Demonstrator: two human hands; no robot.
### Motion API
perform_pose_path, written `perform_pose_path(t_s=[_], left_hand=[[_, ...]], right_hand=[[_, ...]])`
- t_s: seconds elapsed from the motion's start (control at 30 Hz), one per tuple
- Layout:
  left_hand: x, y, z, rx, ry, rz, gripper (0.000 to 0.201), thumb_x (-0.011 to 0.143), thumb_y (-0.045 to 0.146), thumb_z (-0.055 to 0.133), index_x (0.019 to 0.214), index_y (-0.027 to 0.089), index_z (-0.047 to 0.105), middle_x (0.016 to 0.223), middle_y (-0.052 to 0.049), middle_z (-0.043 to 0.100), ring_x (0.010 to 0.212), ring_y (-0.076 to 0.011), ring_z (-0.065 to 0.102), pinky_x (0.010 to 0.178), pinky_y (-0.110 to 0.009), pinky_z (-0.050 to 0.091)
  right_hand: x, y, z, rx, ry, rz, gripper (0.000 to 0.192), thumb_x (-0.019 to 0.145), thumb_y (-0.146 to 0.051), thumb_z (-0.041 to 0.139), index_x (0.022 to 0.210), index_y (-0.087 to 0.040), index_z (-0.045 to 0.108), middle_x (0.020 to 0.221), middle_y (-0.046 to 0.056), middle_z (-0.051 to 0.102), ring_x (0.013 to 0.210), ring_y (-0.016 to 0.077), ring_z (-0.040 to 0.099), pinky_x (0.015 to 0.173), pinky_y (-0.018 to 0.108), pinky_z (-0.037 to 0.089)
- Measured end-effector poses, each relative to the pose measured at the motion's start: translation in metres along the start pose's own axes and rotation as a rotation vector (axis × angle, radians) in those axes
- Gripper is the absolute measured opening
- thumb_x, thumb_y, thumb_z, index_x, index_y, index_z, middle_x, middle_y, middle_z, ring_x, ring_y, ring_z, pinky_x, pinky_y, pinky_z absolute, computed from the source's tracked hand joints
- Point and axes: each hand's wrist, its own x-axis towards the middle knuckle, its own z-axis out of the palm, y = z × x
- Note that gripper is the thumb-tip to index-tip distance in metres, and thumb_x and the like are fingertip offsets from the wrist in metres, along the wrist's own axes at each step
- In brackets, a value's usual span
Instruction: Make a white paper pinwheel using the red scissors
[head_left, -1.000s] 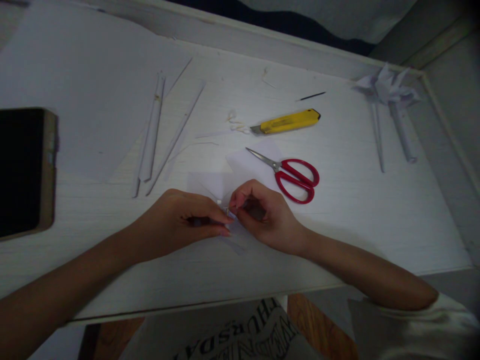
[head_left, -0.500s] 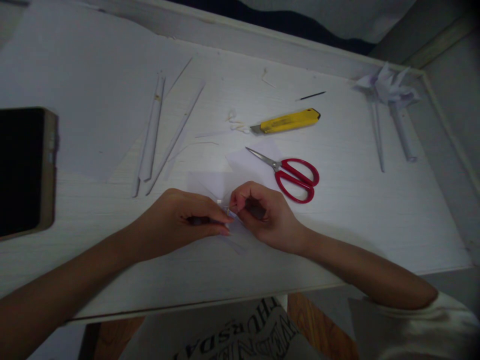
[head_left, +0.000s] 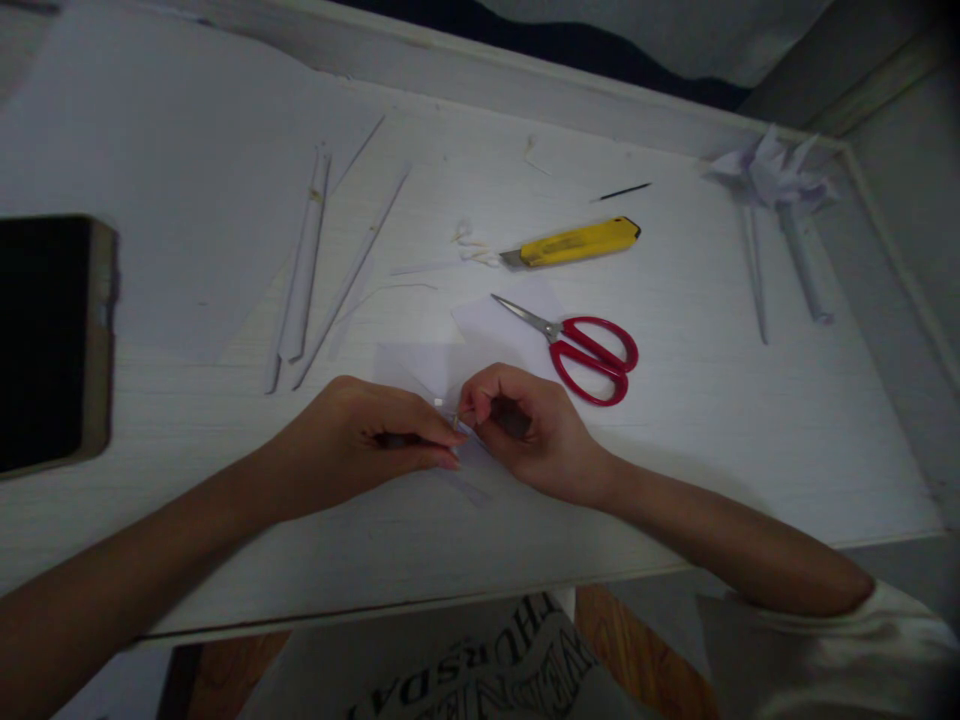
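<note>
My left hand [head_left: 382,435] pinches a small white paper piece [head_left: 441,402] between thumb and fingertips, above the near part of the desk. Meeting it from the other side, my right hand [head_left: 529,430] is closed in a pinch at the same spot; what lies between its fingertips is too small and blurred to make out fully. Thin pale strips stick out behind and below the fingers. Just beyond my right hand lie red-handled scissors [head_left: 577,345], closed, their tip pointing left over a sheet of white paper [head_left: 487,315].
A yellow utility knife [head_left: 577,242] lies beyond the scissors, near crumpled bits [head_left: 476,252] and a thin black stick [head_left: 622,191]. Rolled paper tubes [head_left: 306,270] and a phone [head_left: 45,345] are on the left, by a large paper sheet [head_left: 172,150]. A paper flower [head_left: 787,180] rests far right.
Almost nothing differs. Both hands keep the same place, with only a very slight shift of the paper and strips around the fingertips.
</note>
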Motion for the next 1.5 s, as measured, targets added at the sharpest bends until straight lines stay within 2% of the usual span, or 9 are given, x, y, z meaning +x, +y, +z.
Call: perform_pose_path(t_s=[0.4,0.6,0.77,0.93,1.1,1.3,1.4,1.5], left_hand=[[-0.001,0.000,0.001,0.015,0.018,-0.003,0.014,0.073,0.029,0.059,0.083,0.022,0.065,0.082,0.001,0.068,0.072,-0.0110,0.062,0.063,-0.016,0.046],[-0.002,-0.001,0.000,0.006,0.017,-0.016,0.014,0.072,0.029,0.059,0.082,0.021,0.065,0.080,0.000,0.068,0.067,-0.0108,0.061,0.058,-0.016,0.044],[0.000,0.002,-0.002,-0.039,0.014,-0.148,0.018,0.067,0.031,0.063,0.080,0.019,0.062,0.067,0.003,0.066,0.048,-0.0066,0.054,0.046,-0.014,0.040],[0.002,0.012,-0.002,-0.144,0.037,-0.300,0.024,0.063,0.026,0.067,0.077,0.015,0.052,0.064,0.004,0.062,0.046,-0.0042,0.051,0.044,-0.012,0.038],[0.002,0.013,-0.001,-0.115,0.032,-0.338,0.022,0.062,0.027,0.067,0.075,0.015,0.054,0.050,0.007,0.053,0.041,-0.0039,0.045,0.041,-0.013,0.035],[0.005,0.012,-0.006,-0.174,0.003,-0.412,0.037,0.056,0.031,0.071,0.083,0.016,0.049,0.050,0.007,0.054,0.042,-0.0057,0.048,0.042,-0.013,0.037],[0.006,0.010,-0.008,-0.179,-0.017,-0.432,0.044,0.054,0.033,0.072,0.090,0.017,0.052,0.052,0.007,0.056,0.042,-0.0062,0.049,0.043,-0.014,0.039],[0.004,0.009,-0.008,-0.195,-0.036,-0.420,0.042,0.056,0.033,0.071,0.093,0.019,0.057,0.053,0.006,0.058,0.043,-0.0064,0.049,0.044,-0.014,0.039]], right_hand=[[0.000,0.001,0.001,0.036,0.009,0.013,0.019,0.067,0.000,0.044,0.074,-0.018,0.042,0.079,0.001,0.051,0.072,0.0106,0.050,0.063,0.024,0.041],[0.001,-0.003,0.000,0.072,0.015,0.059,0.016,0.071,-0.005,0.046,0.077,-0.018,0.040,0.081,0.001,0.051,0.072,0.0099,0.052,0.061,0.023,0.042],[0.001,-0.004,0.000,0.083,0.014,0.055,0.015,0.072,-0.007,0.048,0.079,-0.018,0.040,0.080,0.001,0.051,0.072,0.0098,0.052,0.059,0.021,0.043],[0.001,-0.003,0.000,0.093,0.023,0.042,0.015,0.072,-0.008,0.049,0.080,-0.018,0.041,0.082,0.001,0.052,0.073,0.0107,0.053,0.058,0.022,0.043],[0.001,-0.002,0.001,0.108,0.030,0.046,0.016,0.072,-0.008,0.050,0.081,-0.018,0.041,0.082,0.001,0.053,0.072,0.0105,0.054,0.058,0.022,0.044],[0.000,-0.001,0.002,0.127,0.046,0.044,0.018,0.071,-0.006,0.050,0.081,-0.018,0.041,0.082,0.000,0.053,0.071,0.0097,0.053,0.057,0.021,0.044],[0.000,0.000,0.001,0.128,0.040,0.039,0.019,0.071,-0.005,0.049,0.082,-0.018,0.041,0.082,0.000,0.053,0.070,0.0093,0.053,0.057,0.021,0.044],[0.000,-0.001,0.001,0.127,0.040,0.029,0.019,0.071,-0.005,0.049,0.082,-0.018,0.041,0.082,0.000,0.053,0.070,0.0092,0.053,0.058,0.021,0.044]])
